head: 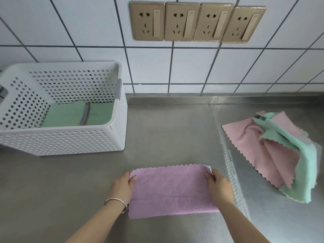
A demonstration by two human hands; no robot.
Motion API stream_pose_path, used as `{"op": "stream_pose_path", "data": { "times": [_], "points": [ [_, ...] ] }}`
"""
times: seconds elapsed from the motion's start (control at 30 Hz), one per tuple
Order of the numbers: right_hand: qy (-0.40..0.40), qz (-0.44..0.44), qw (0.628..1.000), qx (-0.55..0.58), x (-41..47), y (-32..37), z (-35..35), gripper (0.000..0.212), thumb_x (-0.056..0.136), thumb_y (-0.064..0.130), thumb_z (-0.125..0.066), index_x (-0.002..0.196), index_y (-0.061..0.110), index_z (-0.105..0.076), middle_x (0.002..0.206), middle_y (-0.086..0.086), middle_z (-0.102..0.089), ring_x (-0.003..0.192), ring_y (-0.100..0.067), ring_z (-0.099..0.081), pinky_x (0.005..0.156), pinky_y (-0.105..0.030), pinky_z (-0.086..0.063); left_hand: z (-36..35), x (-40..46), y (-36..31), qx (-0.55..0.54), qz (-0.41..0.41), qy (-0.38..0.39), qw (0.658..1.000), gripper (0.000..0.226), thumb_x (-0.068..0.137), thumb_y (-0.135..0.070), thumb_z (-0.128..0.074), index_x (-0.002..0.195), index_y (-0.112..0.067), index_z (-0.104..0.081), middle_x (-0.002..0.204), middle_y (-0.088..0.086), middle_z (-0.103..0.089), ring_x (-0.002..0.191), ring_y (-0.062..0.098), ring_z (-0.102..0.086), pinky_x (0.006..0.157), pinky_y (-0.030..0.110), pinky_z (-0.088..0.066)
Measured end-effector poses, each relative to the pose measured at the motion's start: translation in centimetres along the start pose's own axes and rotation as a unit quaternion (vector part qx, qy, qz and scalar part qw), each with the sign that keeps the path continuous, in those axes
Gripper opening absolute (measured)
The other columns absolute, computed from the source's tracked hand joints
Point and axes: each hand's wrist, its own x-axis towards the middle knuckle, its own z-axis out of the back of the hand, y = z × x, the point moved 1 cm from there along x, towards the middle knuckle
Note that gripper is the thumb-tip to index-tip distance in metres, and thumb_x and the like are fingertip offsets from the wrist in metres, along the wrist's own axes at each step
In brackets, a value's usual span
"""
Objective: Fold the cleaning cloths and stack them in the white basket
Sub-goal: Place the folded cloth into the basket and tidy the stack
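1. The purple cloth [172, 191] lies flat on the steel counter [70, 181], right in front of the person. Its long side runs left to right.
2. The left hand [122, 187] pinches the far left corner, and the right hand [219, 186] pinches the far right corner, thumbs on top.
3. The cloth sits between the two hands (so one end could fold over to the other end next).
4. The white basket [61, 142] is far off to the left, nearer the left hand, with green folded cloths [77, 114] inside.
5. More unfolded cloths [280, 151] wait in a pile on the right.
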Motion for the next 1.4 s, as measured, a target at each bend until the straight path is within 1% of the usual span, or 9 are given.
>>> {"op": "stream_pose_path", "data": {
  "times": [0.23, 0.4, 0.53, 0.77, 0.93, 1.1, 1.2, 1.3, 1.4],
  "points": [
    [-0.032, -0.037, 0.999, 0.006, -0.1, -0.2, -0.5, 0.026, 0.090, 0.030, -0.056, 0.109, 0.011, -0.054, 0.094, -0.013, -0.068, 0.087, -0.031, -0.062, 0.066, -0.031, -0.044, -0.2, 0.6, 0.0, -0.026, 0.039, -0.028, 0.999, 0.031, 0.088, -0.036, -0.057, 0.066, -0.021, -0.041, 0.083, 0.011, -0.064, 0.086, 0.032, -0.060, 0.063, 0.028, -0.034],
    [-0.059, -0.077, 0.994, 0.042, -0.4, -0.6, 0.0, 0.039, 0.089, 0.033, -0.057, 0.119, 0.012, -0.042, 0.101, -0.018, -0.066, 0.092, -0.034, -0.061, 0.074, -0.037, -0.047, 0.0, -0.3, 0.1, -0.063, 0.060, -0.090, 0.992, 0.016, 0.084, -0.024, -0.060, 0.090, -0.015, -0.049, 0.082, 0.004, -0.060, 0.085, 0.032, -0.061, 0.066, 0.030, -0.040],
    [-0.081, -0.049, 0.995, -0.033, -1.1, -1.1, -0.2, 0.040, 0.089, 0.032, -0.054, 0.121, 0.012, -0.043, 0.112, -0.011, -0.061, 0.096, -0.031, -0.059, 0.070, -0.032, -0.040, -0.9, -1.9, -0.1, 0.070, -0.120, -0.205, 0.969, 0.032, 0.072, -0.023, -0.062, 0.103, -0.016, -0.058, 0.102, 0.010, -0.059, 0.086, 0.034, -0.061, 0.072, 0.039, -0.050],
    [-0.078, 0.064, 0.982, -0.160, -3.5, -2.0, -2.8, 0.033, 0.067, 0.021, -0.078, 0.088, 0.004, -0.060, 0.081, -0.012, -0.062, 0.072, -0.033, -0.060, 0.060, -0.037, -0.048, -6.9, -4.2, -3.5, 0.295, -0.352, -0.007, 0.888, 0.059, 0.076, -0.056, -0.041, 0.130, -0.033, -0.043, 0.143, -0.003, -0.040, 0.134, 0.025, -0.031, 0.106, 0.055, -0.015],
    [-0.090, 0.010, 0.980, -0.180, -4.2, -2.2, -2.1, 0.038, 0.074, 0.034, -0.073, 0.096, 0.006, -0.061, 0.090, -0.011, -0.060, 0.085, -0.031, -0.059, 0.070, -0.038, -0.047, -8.4, -3.9, -3.1, 0.294, -0.352, 0.017, 0.889, 0.084, 0.075, -0.067, -0.038, 0.146, -0.036, -0.007, 0.157, -0.001, -0.007, 0.145, 0.026, -0.003, 0.106, 0.059, -0.013],
    [-0.035, -0.060, 0.981, -0.181, -3.8, -1.8, -0.9, 0.037, 0.087, 0.045, -0.046, 0.110, 0.018, -0.051, 0.113, 0.000, -0.052, 0.109, -0.019, -0.048, 0.089, -0.030, -0.038, -8.1, -4.0, -3.8, 0.315, -0.332, 0.079, 0.885, 0.092, 0.067, -0.078, -0.039, 0.146, -0.036, -0.015, 0.152, 0.003, -0.025, 0.136, 0.031, -0.029, 0.102, 0.060, -0.020],
    [0.002, -0.092, 0.989, -0.117, -3.7, -1.4, -0.1, 0.030, 0.084, 0.035, -0.052, 0.106, 0.015, -0.045, 0.100, -0.001, -0.057, 0.100, -0.021, -0.054, 0.077, -0.029, -0.041, -7.6, -4.1, -4.7, 0.325, -0.320, 0.107, 0.884, 0.084, 0.066, -0.080, -0.035, 0.139, -0.039, -0.034, 0.153, 0.002, -0.026, 0.138, 0.030, -0.022, 0.103, 0.061, -0.017],
    [0.064, -0.130, 0.985, -0.092, -3.8, -1.6, 0.6, 0.021, 0.080, 0.033, -0.055, 0.095, 0.018, -0.051, 0.089, 0.001, -0.061, 0.089, -0.021, -0.058, 0.064, -0.025, -0.038, -7.2, -3.9, -5.2, 0.350, -0.320, 0.109, 0.874, 0.084, 0.071, -0.077, -0.020, 0.143, -0.045, 0.008, 0.149, -0.006, 0.032, 0.139, 0.023, 0.028, 0.107, 0.060, 0.014],
    [0.058, -0.103, 0.990, -0.080, -4.2, -1.5, 1.3, 0.009, 0.079, 0.024, -0.054, 0.072, 0.019, -0.051, 0.067, 0.005, -0.052, 0.075, -0.021, -0.058, 0.050, -0.023, -0.034, -6.1, -4.1, -6.4, 0.317, -0.285, 0.142, 0.893, 0.077, 0.081, -0.065, -0.034, 0.145, -0.043, 0.001, 0.152, -0.012, 0.025, 0.141, 0.020, 0.025, 0.113, 0.054, 0.012]
  ]
}}
